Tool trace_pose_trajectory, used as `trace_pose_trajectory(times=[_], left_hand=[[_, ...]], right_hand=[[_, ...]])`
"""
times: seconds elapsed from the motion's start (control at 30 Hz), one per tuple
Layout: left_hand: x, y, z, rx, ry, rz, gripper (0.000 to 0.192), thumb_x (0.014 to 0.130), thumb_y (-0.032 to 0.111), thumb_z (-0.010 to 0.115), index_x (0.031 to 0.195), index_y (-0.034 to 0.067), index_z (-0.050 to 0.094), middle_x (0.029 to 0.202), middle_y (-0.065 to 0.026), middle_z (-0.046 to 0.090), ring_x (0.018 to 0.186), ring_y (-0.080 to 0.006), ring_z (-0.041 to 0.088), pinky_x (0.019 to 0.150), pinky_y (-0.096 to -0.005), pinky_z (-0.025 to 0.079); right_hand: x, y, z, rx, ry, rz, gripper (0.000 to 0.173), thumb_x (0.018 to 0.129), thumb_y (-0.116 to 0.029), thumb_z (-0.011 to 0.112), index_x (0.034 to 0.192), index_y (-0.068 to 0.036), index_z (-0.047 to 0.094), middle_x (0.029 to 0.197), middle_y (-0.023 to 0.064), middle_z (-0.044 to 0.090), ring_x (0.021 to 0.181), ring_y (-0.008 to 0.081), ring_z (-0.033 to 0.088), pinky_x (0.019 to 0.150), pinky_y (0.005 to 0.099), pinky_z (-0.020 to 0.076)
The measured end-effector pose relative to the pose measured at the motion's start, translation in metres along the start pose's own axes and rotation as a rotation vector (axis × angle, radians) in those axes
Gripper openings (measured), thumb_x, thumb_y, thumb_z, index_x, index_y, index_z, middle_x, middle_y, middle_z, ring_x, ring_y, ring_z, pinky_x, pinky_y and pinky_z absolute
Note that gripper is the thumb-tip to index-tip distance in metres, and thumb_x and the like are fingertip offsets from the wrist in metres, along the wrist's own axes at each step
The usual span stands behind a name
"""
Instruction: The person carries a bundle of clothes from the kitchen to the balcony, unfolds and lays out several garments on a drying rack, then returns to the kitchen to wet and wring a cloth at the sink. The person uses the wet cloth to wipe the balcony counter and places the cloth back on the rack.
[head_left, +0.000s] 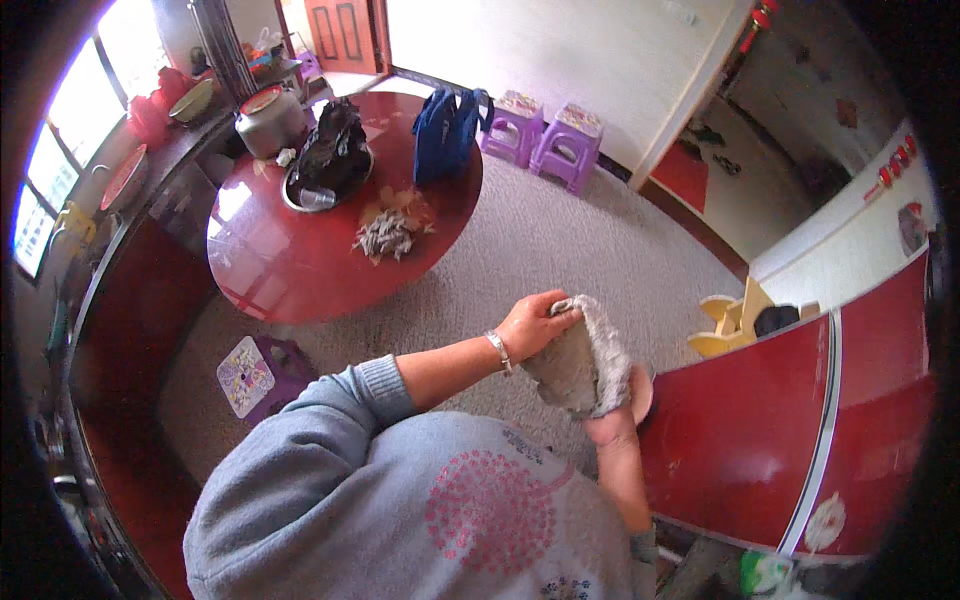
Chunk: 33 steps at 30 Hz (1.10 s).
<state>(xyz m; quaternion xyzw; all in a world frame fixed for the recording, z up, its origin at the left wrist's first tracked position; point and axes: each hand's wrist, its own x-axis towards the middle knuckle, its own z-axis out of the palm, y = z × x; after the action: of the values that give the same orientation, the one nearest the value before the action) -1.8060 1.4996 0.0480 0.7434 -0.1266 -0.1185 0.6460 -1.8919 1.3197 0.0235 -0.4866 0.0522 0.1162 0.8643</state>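
Note:
A grey, dirty-looking cloth (592, 352) hangs between my two hands, above the floor. My left hand (536, 324), with a silver bracelet at the wrist, grips its upper edge. At the lower end, my right hand (611, 427) is also on the cloth, its fingers mostly hidden behind the folds. Just beyond the right hand shows the edge of a pale round object (641, 394); what it is cannot be made out. A red cabinet (735, 427) stands close to my right arm.
Ahead stands a round red table (300, 277). It bears a crumpled grey rag (386, 234), a navy bag (442, 142), a metal pot (268, 127), and a tray with a black plastic bag (330, 154). Purple stools (570, 142) line the wall; another stool (247, 379) is at left.

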Motion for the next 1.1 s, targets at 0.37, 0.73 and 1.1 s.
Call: trace_pose_trajectory(times=[0.37, 0.73, 1.1], left_hand=[[0.101, -0.048, -0.091, -0.211, 0.294, -0.413, 0.031, 0.093, 0.032, 0.059, 0.110, 0.007, 0.061, 0.090, 0.0018, 0.060, 0.077, -0.0087, 0.054, 0.067, -0.0263, 0.048], [0.263, -0.097, -0.278, 0.621, 1.132, -0.166, 0.075, 0.072, 0.040, 0.077, 0.132, 0.010, 0.043, 0.125, -0.0186, 0.047, 0.116, -0.0358, 0.045, 0.097, -0.0425, 0.041], [0.303, -0.098, -0.367, 0.609, 1.187, -0.343, 0.021, 0.084, 0.010, 0.060, 0.102, 0.020, 0.058, 0.095, -0.0064, 0.062, 0.091, -0.0315, 0.060, 0.075, -0.0398, 0.050]], right_hand=[[0.179, -0.033, -0.026, 0.100, -0.269, 0.380, 0.044, 0.090, -0.025, 0.060, 0.127, -0.004, 0.049, 0.121, 0.0061, 0.057, 0.107, 0.0187, 0.056, 0.095, 0.0355, 0.0463], [0.424, -0.046, 0.064, 0.091, -0.323, 0.536, 0.042, 0.092, -0.026, 0.055, 0.129, -0.005, 0.049, 0.124, 0.0097, 0.057, 0.110, 0.0246, 0.057, 0.096, 0.0404, 0.0458], [0.608, 0.008, 0.118, -0.181, -0.422, 0.625, 0.036, 0.092, -0.027, 0.055, 0.122, -0.007, 0.054, 0.117, 0.0090, 0.061, 0.108, 0.0249, 0.058, 0.095, 0.0386, 0.0467]])
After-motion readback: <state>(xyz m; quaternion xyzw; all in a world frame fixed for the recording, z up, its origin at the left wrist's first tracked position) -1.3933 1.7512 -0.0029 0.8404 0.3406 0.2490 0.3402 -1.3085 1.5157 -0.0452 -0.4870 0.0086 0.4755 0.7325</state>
